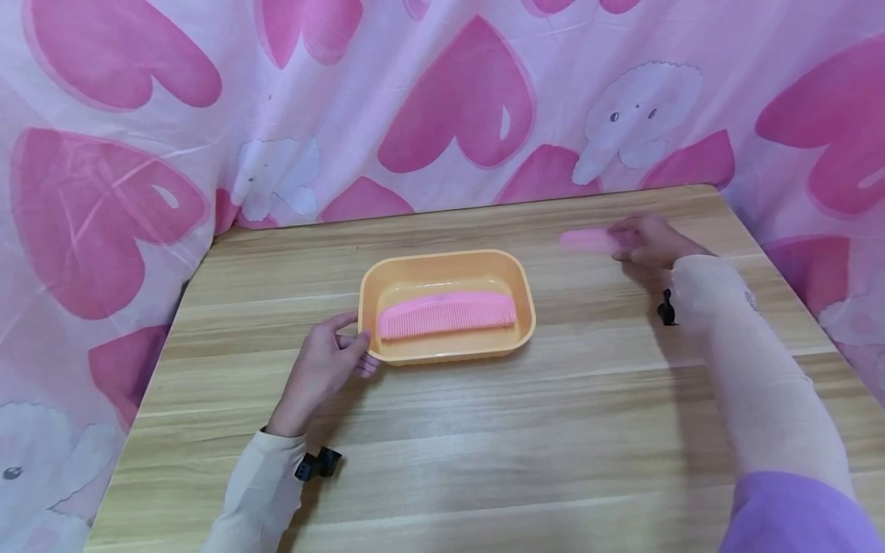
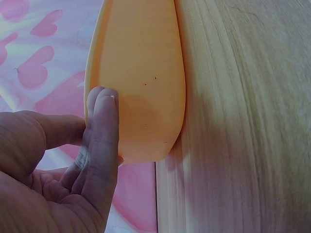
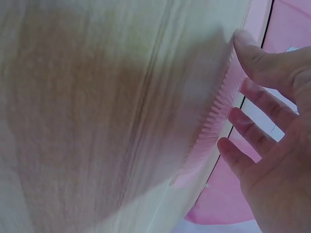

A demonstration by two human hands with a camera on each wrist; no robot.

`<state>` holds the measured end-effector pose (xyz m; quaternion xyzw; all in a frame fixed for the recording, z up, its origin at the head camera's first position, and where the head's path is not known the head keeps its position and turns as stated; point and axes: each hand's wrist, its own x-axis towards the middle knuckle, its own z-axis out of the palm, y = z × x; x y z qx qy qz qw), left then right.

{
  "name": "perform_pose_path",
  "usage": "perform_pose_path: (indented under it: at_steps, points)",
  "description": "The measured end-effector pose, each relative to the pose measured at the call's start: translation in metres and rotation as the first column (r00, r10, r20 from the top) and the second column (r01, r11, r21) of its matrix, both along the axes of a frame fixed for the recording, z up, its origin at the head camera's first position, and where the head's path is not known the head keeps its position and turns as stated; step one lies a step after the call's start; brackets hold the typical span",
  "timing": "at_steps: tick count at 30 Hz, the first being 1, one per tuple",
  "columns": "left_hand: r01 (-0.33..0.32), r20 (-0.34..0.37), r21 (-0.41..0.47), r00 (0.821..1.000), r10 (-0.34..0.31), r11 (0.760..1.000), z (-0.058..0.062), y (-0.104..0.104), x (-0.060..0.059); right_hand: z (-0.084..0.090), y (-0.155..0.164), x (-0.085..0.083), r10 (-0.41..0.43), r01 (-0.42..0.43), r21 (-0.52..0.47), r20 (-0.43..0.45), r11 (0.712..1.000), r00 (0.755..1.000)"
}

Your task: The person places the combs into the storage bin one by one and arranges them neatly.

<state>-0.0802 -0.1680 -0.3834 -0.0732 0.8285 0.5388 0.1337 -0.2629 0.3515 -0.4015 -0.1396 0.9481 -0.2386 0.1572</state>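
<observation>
A pink comb (image 1: 448, 315) lies inside an orange plastic tray (image 1: 445, 358), its teeth toward the near side. My left hand (image 1: 325, 367) grips the tray's left end by the near corner. In the left wrist view, fingers (image 2: 104, 116) lie along the tray's outer wall (image 2: 141, 58). Toward the back right of the table, my right hand (image 1: 650, 240) pinches a second pink comb (image 1: 588, 240) by its right end; both look blurred. The right wrist view shows that comb's teeth (image 3: 206, 128) close over the wood, with the thumb (image 3: 257, 58) against it.
Everything stands on a wood-grain table (image 1: 442, 445). Its back edge meets a pink heart-print curtain (image 1: 456, 100), which also hangs along both sides. A small black device (image 1: 318, 465) sits at my left wrist, another black piece (image 1: 667, 309) by the right.
</observation>
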Motion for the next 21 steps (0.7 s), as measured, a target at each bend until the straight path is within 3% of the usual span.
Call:
perform_pose_path:
  at_steps: [13, 21]
  points:
    - [0.001, 0.007, 0.009, 1.0, -0.001, 1.0, 0.001, -0.001, 0.0, -0.002, -0.008, 0.01, -0.023, 0.024, -0.043, 0.041, 0.999, 0.999]
    - [0.012, -0.008, 0.015, 1.0, -0.011, 1.0, 0.001, -0.001, 0.0, -0.003, -0.011, 0.015, 0.005, -0.005, -0.022, -0.002, 1.0, 1.0]
